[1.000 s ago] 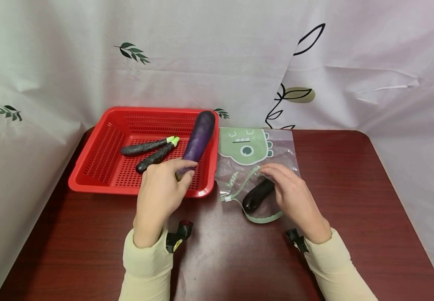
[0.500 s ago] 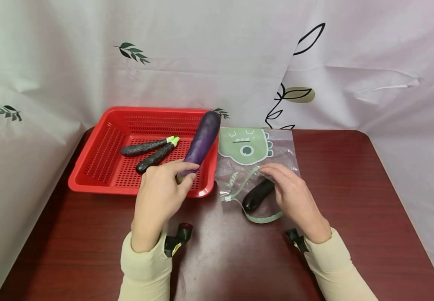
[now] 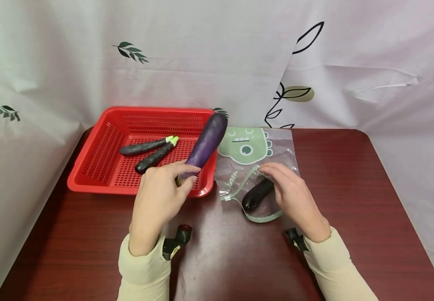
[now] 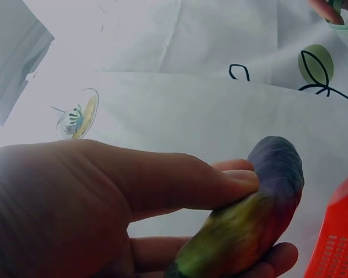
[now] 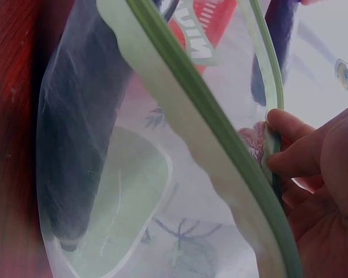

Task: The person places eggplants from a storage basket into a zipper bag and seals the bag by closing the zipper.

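A long purple eggplant (image 3: 208, 138) is pinched at its green-yellow stem end by my left hand (image 3: 160, 196); the left wrist view shows the thumb across that stem end (image 4: 226, 231). It slants up over the right rim of a red basket (image 3: 156, 109). My right hand (image 3: 296, 192) pinches the green zip edge of a clear zip bag (image 3: 286, 146) and holds its mouth apart. Inside the bag lies a dark eggplant (image 3: 256, 195), also visible through the plastic in the right wrist view (image 5: 84, 127).
Two small dark eggplants with green tips, one behind (image 3: 141, 148) and one in front (image 3: 154, 161), lie in the basket. The bag's white slider (image 3: 227, 198) sits at its left corner. A patterned white curtain (image 3: 186, 62) hangs behind the brown table (image 3: 224, 259).
My left hand has lifted the purple eggplant slightly, and its far end has swung right, past the basket's rim. The right hand and the bag stay in place.
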A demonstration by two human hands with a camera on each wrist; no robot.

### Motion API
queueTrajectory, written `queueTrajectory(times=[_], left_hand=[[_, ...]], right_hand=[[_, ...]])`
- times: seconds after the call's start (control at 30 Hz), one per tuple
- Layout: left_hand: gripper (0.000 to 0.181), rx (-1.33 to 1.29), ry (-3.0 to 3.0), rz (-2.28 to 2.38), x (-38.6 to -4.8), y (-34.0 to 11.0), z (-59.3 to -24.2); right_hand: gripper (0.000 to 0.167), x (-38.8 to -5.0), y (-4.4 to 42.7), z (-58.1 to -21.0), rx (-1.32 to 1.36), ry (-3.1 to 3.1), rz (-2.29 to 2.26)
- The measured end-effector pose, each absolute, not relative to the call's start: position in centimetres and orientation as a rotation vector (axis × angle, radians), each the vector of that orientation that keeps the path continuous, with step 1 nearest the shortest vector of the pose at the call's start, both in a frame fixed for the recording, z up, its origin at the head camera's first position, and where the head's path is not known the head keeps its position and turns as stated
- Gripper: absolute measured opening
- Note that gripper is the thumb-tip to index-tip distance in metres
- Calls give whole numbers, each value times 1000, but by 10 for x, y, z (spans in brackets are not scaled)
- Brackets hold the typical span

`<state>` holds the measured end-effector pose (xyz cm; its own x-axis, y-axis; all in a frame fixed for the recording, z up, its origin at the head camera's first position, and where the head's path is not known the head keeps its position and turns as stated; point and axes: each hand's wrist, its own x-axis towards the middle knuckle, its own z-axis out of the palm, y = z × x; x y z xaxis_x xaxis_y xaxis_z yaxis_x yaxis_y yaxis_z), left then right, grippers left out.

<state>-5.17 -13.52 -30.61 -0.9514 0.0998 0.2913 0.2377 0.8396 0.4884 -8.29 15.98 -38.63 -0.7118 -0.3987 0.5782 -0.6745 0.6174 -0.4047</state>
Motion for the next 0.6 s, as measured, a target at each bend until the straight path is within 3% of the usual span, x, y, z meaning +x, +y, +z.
queueTrajectory(times=[0.6], left_hand=[[18, -304, -2769, -833, -44, -137, -301]], right_hand=[[44, -83, 159, -385, 844, -2411, 856]])
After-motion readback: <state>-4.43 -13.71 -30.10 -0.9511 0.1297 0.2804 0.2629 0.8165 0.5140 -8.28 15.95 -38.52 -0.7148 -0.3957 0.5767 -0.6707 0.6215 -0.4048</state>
